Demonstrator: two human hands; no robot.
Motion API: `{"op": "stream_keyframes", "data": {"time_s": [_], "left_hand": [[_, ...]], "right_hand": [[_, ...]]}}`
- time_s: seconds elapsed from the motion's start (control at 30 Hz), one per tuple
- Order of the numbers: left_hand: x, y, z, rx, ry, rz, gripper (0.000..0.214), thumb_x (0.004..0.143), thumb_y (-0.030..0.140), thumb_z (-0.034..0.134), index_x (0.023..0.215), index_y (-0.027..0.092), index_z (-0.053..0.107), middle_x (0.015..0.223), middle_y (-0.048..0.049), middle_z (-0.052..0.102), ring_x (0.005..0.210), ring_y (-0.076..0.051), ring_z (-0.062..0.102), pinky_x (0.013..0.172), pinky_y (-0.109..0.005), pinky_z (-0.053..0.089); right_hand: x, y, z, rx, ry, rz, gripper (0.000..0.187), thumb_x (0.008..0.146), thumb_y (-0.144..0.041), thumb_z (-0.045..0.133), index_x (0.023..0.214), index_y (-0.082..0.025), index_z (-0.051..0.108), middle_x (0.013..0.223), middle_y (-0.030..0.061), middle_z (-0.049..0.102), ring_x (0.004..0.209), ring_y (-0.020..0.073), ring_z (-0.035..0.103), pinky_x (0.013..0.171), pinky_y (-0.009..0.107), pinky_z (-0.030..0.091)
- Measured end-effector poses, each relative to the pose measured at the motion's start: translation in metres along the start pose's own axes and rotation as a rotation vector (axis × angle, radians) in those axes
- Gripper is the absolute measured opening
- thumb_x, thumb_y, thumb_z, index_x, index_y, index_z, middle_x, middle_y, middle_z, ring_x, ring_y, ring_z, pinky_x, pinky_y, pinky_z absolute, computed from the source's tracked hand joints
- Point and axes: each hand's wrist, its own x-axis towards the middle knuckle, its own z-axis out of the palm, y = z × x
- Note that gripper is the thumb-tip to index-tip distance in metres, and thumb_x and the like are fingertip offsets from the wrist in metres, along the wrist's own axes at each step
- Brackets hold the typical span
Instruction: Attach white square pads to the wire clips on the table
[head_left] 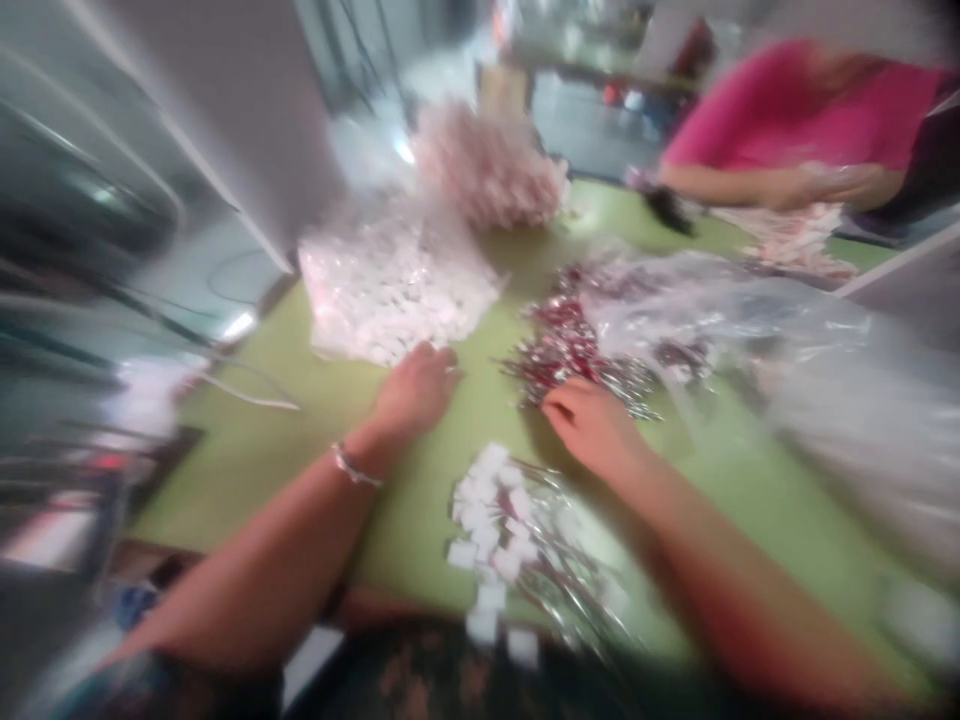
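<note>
My left hand (420, 388) reaches the near edge of a clear bag (397, 285) of small white pieces. Its fingers are curled forward and blurred, and what they touch is hidden. My right hand (589, 425) is at the front edge of a pile of thin silver and dark red stems (566, 345). Thumb and fingers are pressed together there; anything between them is too small to make out. Between my forearms lies a bunch of thin silvery stems with white square pieces (487, 510) at their ends.
A large sheet of clear plastic (750, 310) covers the right of the green table (247, 430). Behind the bag stands a pale pink fluffy bundle (487, 170). Across the table a person in a pink top (787, 120) handles pale strips (802, 235). A grey panel (225, 110) rises at the left.
</note>
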Motion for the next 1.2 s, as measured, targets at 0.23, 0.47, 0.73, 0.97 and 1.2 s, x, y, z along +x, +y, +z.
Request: {"op": "stream_keyframes", "data": {"time_s": [0.23,0.47,0.73,0.97,1.2], "left_hand": [[0.001,0.003,0.002,-0.023,-0.004,0.023,0.019,0.088,0.025,0.048,0.098,0.019,0.063,0.103,-0.0108,0.058,0.096,-0.026,0.060,0.086,-0.038,0.049],[0.000,-0.004,0.010,-0.073,0.002,0.068,0.044,0.081,0.024,0.053,0.124,0.015,0.060,0.111,-0.0132,0.063,0.106,-0.028,0.059,0.094,-0.039,0.046],[-0.006,0.008,0.006,-0.836,-0.232,-0.159,0.022,0.076,0.033,0.069,0.088,0.015,0.066,0.063,-0.0036,0.067,0.057,-0.015,0.062,0.057,-0.027,0.050],[-0.013,0.019,0.002,-1.456,-0.447,-0.317,0.031,0.072,0.023,0.078,0.098,0.008,0.069,0.074,-0.0061,0.070,0.060,-0.009,0.061,0.062,-0.023,0.049],[-0.015,0.019,0.001,-1.586,-0.518,-0.323,0.037,0.069,0.021,0.081,0.102,0.007,0.072,0.080,-0.0087,0.072,0.067,-0.011,0.064,0.070,-0.025,0.051]], "right_hand": [[0.011,0.017,0.015,-0.345,0.003,-0.042,0.018,0.095,-0.022,0.049,0.085,-0.020,0.064,0.095,0.0069,0.062,0.083,0.0187,0.057,0.059,0.030,0.033],[0.004,0.010,0.008,-0.169,0.090,-0.103,0.018,0.095,-0.021,0.046,0.088,-0.018,0.063,0.092,0.0065,0.067,0.079,0.0178,0.059,0.065,0.028,0.037],[-0.006,-0.010,0.002,0.270,-0.025,0.043,0.014,0.088,-0.023,0.051,0.085,-0.021,0.064,0.073,-0.0010,0.069,0.062,0.0134,0.058,0.060,0.026,0.037],[-0.007,-0.015,0.002,0.359,-0.060,0.053,0.019,0.088,-0.029,0.053,0.074,-0.021,0.064,0.066,-0.0026,0.065,0.058,0.0112,0.054,0.058,0.024,0.036],[-0.008,-0.013,0.001,0.354,-0.053,0.047,0.021,0.090,-0.029,0.050,0.079,-0.020,0.066,0.069,-0.0011,0.066,0.061,0.0119,0.055,0.060,0.024,0.036]]}}
